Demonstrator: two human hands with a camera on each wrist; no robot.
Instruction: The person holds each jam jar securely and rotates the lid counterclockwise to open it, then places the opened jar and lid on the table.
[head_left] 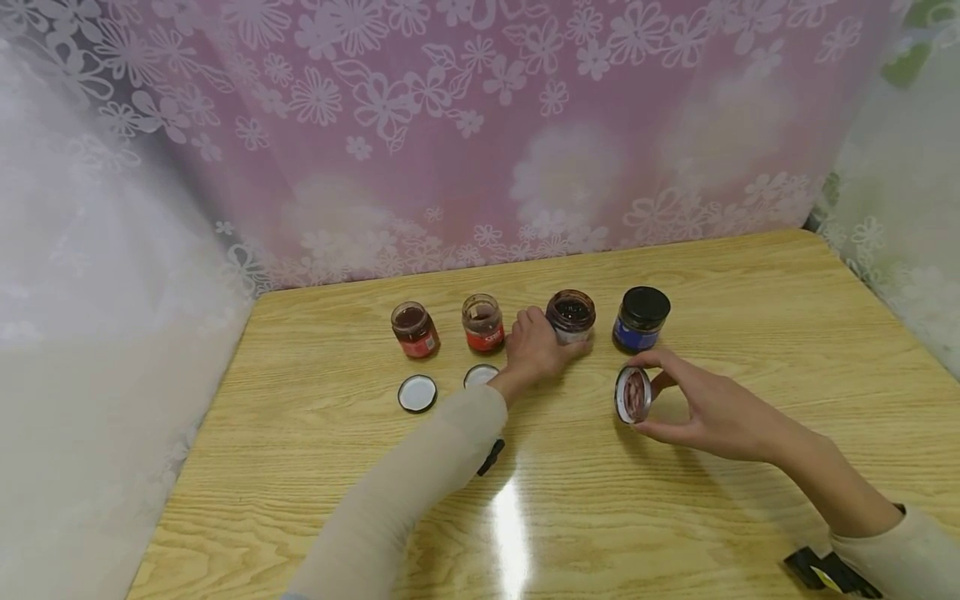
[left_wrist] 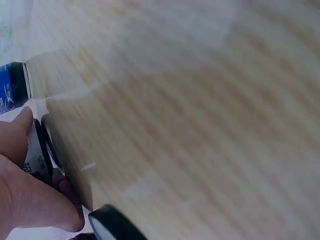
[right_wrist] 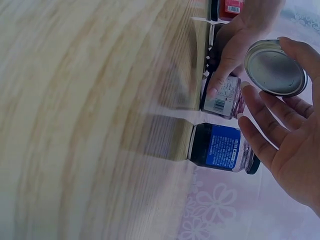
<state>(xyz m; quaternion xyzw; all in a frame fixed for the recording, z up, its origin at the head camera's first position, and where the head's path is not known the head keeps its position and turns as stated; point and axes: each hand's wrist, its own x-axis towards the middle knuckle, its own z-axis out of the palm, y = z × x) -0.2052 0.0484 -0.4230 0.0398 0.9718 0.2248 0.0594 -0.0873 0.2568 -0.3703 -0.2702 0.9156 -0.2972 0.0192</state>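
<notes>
Lid on edge, inside leftward

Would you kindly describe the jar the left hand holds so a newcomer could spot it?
On the wooden table, four small glass jars stand in a row. The left hand grips the third from the left, an open white-labelled jar, beside the only capped, blue-labelled jar.

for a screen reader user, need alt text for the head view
A left hand grips an open jar on a wooden table while the right hand holds its lid. Two open jars, two lids, one closed jar nearby.
</notes>
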